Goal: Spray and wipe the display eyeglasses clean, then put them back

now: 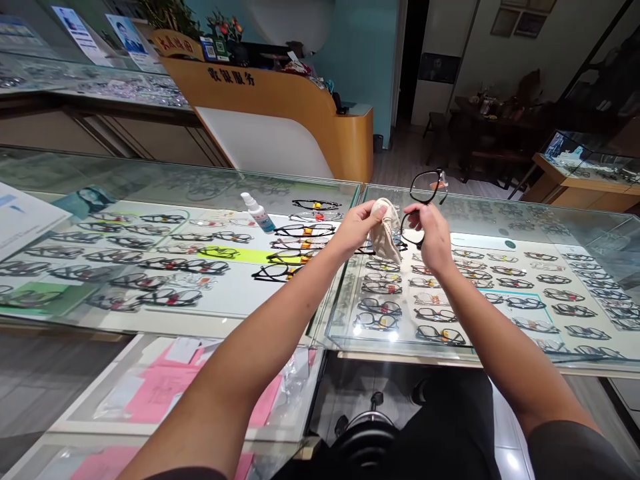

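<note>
My left hand point(359, 225) pinches a cream-coloured cloth point(385, 233), which hangs bunched from the fingers above the glass display case point(345, 293). Just to its right, my right hand point(434, 237) is closed on a pair of black-framed eyeglasses point(413, 199). They are held up on edge, one lens above the fingers and the other below. Cloth and glasses are close together; I cannot tell whether they touch. A white spray bottle point(259, 215) stands on the case to the left, near a column of black-framed glasses point(305, 230).
Rows of eyeglasses point(440, 313) fill the cases on both sides. Below on the left, an open drawer point(295, 427) holds pink papers point(165, 383) and plastic bags. A wooden cashier counter point(280, 87) stands beyond. A stool point(370, 440) is by my legs.
</note>
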### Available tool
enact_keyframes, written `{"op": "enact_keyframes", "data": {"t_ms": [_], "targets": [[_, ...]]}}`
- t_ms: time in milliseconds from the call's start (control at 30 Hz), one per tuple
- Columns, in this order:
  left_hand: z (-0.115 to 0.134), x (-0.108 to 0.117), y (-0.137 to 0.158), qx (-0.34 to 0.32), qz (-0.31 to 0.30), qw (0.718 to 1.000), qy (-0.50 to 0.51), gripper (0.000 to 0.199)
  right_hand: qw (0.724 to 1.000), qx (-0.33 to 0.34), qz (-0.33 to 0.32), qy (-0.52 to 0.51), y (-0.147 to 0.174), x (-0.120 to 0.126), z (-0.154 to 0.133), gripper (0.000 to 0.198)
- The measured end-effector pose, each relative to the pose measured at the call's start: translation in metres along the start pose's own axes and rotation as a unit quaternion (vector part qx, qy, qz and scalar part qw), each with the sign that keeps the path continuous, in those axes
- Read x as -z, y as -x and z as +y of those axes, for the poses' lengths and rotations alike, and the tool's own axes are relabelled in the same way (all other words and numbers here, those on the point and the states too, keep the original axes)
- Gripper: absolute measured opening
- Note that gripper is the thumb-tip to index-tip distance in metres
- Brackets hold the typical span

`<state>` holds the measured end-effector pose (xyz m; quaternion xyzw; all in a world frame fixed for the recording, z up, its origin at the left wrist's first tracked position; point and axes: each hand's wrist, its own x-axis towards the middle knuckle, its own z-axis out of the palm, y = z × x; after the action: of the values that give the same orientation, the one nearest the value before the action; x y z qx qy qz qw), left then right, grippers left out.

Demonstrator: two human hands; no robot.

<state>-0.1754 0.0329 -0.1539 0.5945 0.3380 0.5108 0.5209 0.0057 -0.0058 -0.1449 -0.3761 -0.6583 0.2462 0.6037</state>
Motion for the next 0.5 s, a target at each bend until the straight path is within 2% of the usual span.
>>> {"op": "enact_keyframes", "data": {"t_ms": [100,200,400,500], "targets": [[0.0007,-0.0009,0.0024,0.014,-0.059,0.998,-0.011,0.068,0.999,-0.014,0.039,-0.026,-0.0052,0.0043,0.0012,0.062],[0.0032,-0.0048,0.0060,0.012,-0.096,0.995,-0.013,0.065,0.999,-0.012,0.031,-0.019,-0.0057,0.0047,0.0021,0.065],[0.0071,-0.0053,0.0075,0.013,-0.072,0.997,-0.004,0.064,0.999,0.020,0.001,0.036,-0.0022,0.0034,0.0017,0.065],[0.0099,-0.0031,0.0067,-0.028,-0.042,0.998,-0.038,0.065,0.998,0.033,0.003,0.046,-0.0022,0.0040,0.0014,0.065]]}}
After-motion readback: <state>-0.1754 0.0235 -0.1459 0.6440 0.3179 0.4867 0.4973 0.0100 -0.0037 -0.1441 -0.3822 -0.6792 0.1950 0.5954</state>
